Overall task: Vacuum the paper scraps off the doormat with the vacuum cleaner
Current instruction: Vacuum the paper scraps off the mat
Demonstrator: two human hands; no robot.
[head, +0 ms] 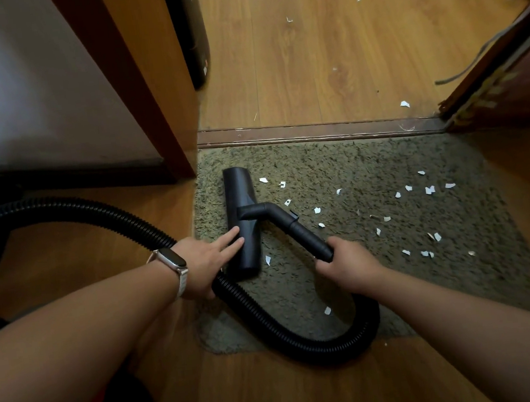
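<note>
Wood floor (322,45) lies all around my green doormat (384,160), which sits right up against the door sill (315,130). White paper scraps (430,190) are spread over the mat. Most are on the right half and a few are in the middle.

One scrap lies just beside the near end of the black vacuum head (240,200). Another sits inside the loop of the hose (340,351). The vacuum head rests flat on the left side of the mat, with nearly all the scraps off to its right.

My right hand (346,262) is wrapped tight around the black tube (296,227) that goes to the head. My left hand (207,260) has straight fingers. The tips touch the side of the head, and it holds nothing.

I think the job is only just starting, because so many scraps lie on the mat. The head has to slide right, across the whole mat. More scraps lie on the wood floor past the sill, but those are not on the mat.
</note>
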